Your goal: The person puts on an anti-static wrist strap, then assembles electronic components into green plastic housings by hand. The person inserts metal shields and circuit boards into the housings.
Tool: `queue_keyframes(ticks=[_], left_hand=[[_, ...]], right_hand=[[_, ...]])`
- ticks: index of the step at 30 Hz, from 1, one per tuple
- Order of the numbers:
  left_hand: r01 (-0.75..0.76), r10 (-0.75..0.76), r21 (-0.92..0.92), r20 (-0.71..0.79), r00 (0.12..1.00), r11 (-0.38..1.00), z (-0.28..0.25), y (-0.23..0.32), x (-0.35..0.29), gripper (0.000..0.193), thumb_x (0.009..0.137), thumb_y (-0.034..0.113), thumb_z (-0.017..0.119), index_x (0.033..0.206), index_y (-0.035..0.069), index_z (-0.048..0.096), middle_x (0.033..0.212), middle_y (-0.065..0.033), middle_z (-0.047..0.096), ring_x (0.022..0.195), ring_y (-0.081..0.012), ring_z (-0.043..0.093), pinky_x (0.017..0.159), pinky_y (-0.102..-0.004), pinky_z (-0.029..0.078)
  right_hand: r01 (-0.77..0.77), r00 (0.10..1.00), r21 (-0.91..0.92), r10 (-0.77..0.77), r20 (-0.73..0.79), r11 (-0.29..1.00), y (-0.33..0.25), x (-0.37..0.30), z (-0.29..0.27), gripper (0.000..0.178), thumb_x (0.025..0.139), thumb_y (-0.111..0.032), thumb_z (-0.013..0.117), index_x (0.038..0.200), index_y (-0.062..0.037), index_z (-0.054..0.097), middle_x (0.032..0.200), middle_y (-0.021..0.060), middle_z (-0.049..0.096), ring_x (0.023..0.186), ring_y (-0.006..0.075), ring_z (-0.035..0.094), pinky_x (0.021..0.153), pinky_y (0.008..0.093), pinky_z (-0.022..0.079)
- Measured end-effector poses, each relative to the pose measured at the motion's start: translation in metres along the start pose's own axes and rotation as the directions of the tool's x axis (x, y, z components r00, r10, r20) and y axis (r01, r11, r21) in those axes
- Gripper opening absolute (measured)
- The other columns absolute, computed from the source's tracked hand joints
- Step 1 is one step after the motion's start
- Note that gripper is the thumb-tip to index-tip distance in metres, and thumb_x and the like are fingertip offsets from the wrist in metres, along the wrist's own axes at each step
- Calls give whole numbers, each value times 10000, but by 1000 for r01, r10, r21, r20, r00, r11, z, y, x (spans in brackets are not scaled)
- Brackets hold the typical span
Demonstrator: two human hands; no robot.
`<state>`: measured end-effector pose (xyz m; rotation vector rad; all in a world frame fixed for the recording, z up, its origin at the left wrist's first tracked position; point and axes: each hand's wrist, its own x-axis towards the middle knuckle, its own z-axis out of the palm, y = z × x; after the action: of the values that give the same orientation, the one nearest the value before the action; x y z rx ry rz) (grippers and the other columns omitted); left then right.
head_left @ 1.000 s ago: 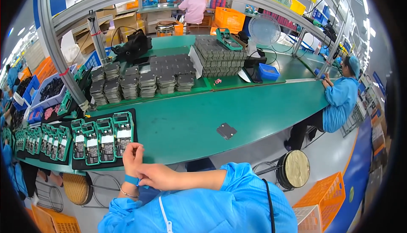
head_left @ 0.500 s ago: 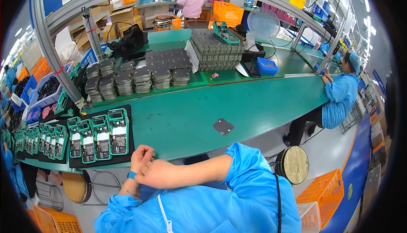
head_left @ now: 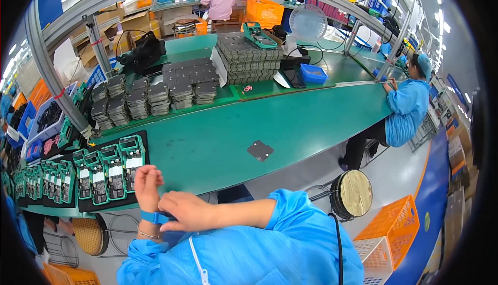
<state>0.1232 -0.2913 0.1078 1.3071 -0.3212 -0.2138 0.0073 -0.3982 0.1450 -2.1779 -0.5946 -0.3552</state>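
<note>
My left hand (head_left: pixel 148 182) is raised at the table's front edge, its fingers curled together with nothing seen in them. A blue wristband (head_left: pixel 154 217) circles that wrist, above a thin bracelet (head_left: pixel 148 233). My right hand (head_left: pixel 181 209) reaches across my body and closes on the band at its side, thumb below and fingers above. Beside the left hand, green frames (head_left: pixel 111 170) holding dark parts and white pieces lie in a row on a black mat (head_left: pixel 139 191). A flat dark grey plate (head_left: pixel 260 150) lies alone on the green table (head_left: pixel 218 129).
Stacks of dark plates (head_left: pixel 179 85) and a taller pile (head_left: pixel 248 59) stand at the back, near a blue bin (head_left: pixel 313 73). A metal post (head_left: pixel 57 72) rises at left. A co-worker (head_left: pixel 410 103) sits at right. A stool (head_left: pixel 355 194) and orange crate (head_left: pixel 391 228) stand on the floor.
Both hands have shifted left in the picture. My right hand has gone from a closed fist over the left wrist to the wristband's side, leaving more of the band showing. The view has shifted slightly.
</note>
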Motion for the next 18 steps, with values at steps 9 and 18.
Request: queue_keyframes(ticks=[9, 18], left_hand=[[-186, 179, -21, -189, 965, 982, 20, 26, -7, 135, 931, 185, 493, 954, 56, 526, 833, -15, 543, 742, -80, 492, 681, -228, 414], [181, -147, -359, 119, 982, 916, 37, 49, -10, 154, 924, 214, 480, 917, 66, 520, 783, -39, 517, 688, -139, 514, 598, -279, 457]], right_hand=[[64, 997, 154, -58, -42, 986, 10, -10, 49, 380, 734, -181, 684, 906, -29, 381, 848, 169, 513, 763, 357, 552, 637, 418, 461], [154, 981, -83, -163, -108, 985, 33, -13, -45, 352, 792, -234, 655, 1048, -42, 508, 1010, 146, 528, 971, 314, 509, 853, 408, 431]])
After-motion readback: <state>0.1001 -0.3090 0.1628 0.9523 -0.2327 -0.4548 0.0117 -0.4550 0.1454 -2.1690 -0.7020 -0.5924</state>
